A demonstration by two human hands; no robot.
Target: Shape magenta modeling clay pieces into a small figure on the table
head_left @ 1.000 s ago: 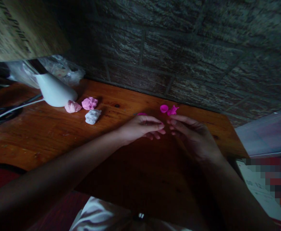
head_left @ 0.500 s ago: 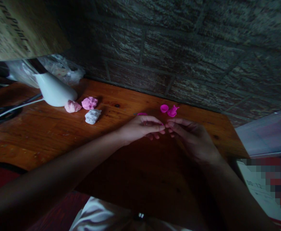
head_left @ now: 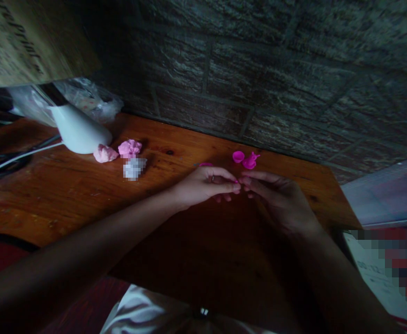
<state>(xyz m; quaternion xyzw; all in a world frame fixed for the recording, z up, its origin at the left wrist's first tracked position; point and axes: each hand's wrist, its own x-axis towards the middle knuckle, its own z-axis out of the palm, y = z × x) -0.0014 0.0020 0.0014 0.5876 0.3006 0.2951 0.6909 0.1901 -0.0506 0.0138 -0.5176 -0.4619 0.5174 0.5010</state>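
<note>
A tiny magenta piece (head_left: 236, 181) shows at the fingertips of my left hand (head_left: 203, 188), which pinches it between thumb and index finger. Right beside it, the thumb and fingers of my right hand (head_left: 280, 202) are pressed together, their tips almost touching the left ones. Whether the right fingers also grip the piece is hidden. Just beyond the hands lie a small magenta cup (head_left: 238, 157) and a magenta figure-like piece (head_left: 251, 160) with thin projections. Another flat magenta piece (head_left: 205, 164) peeks out behind my left hand.
To the left on the wooden table (head_left: 175, 139) sit a pale pink lump (head_left: 105, 153), a brighter pink lump (head_left: 130, 148) and a whitish, pixelated lump (head_left: 134, 168). Behind them stand a white cone-shaped base (head_left: 80, 127) with a cable and a crumpled plastic bag (head_left: 99, 99). A brick-patterned wall (head_left: 224, 79) borders the table.
The fingertips have shifted very slightly, and a bit more of the magenta piece shows. Everything on the table stays where it was.
</note>
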